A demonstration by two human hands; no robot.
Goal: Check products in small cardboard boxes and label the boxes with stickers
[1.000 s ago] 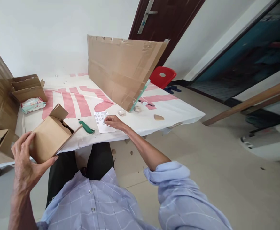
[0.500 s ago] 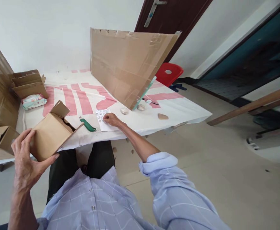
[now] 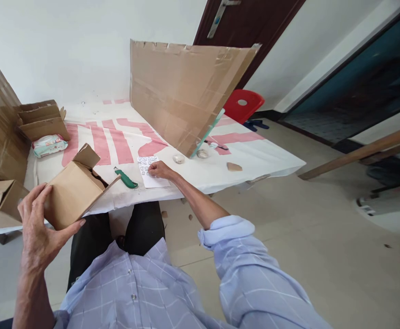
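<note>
A small brown cardboard box (image 3: 70, 195) with raised flaps is tilted at the table's front edge. My left hand (image 3: 40, 228) grips its near left end, thumb below and fingers over the side. Fingers pinched together, my right hand (image 3: 160, 170) rests on a white sheet of paper (image 3: 156, 182) with rows of small dark-outlined marks. Whatever lies between those fingertips is hidden. Between the box and the sheet lies a green utility knife (image 3: 127, 179).
A large cardboard panel (image 3: 186, 91) stands on the cloth-covered table (image 3: 271, 160). Left are a wipes pack (image 3: 50, 145), an open carton (image 3: 42, 119) and another box (image 3: 1, 205). Two clear rolls (image 3: 178, 159) and a cardboard scrap (image 3: 234, 167) lie right. A red chair (image 3: 244, 106) stands behind.
The view has shifted very slightly. Both hands, the box and the sheet keep nearly the same places, with the left hand still gripping and the right still pinched on the paper.
</note>
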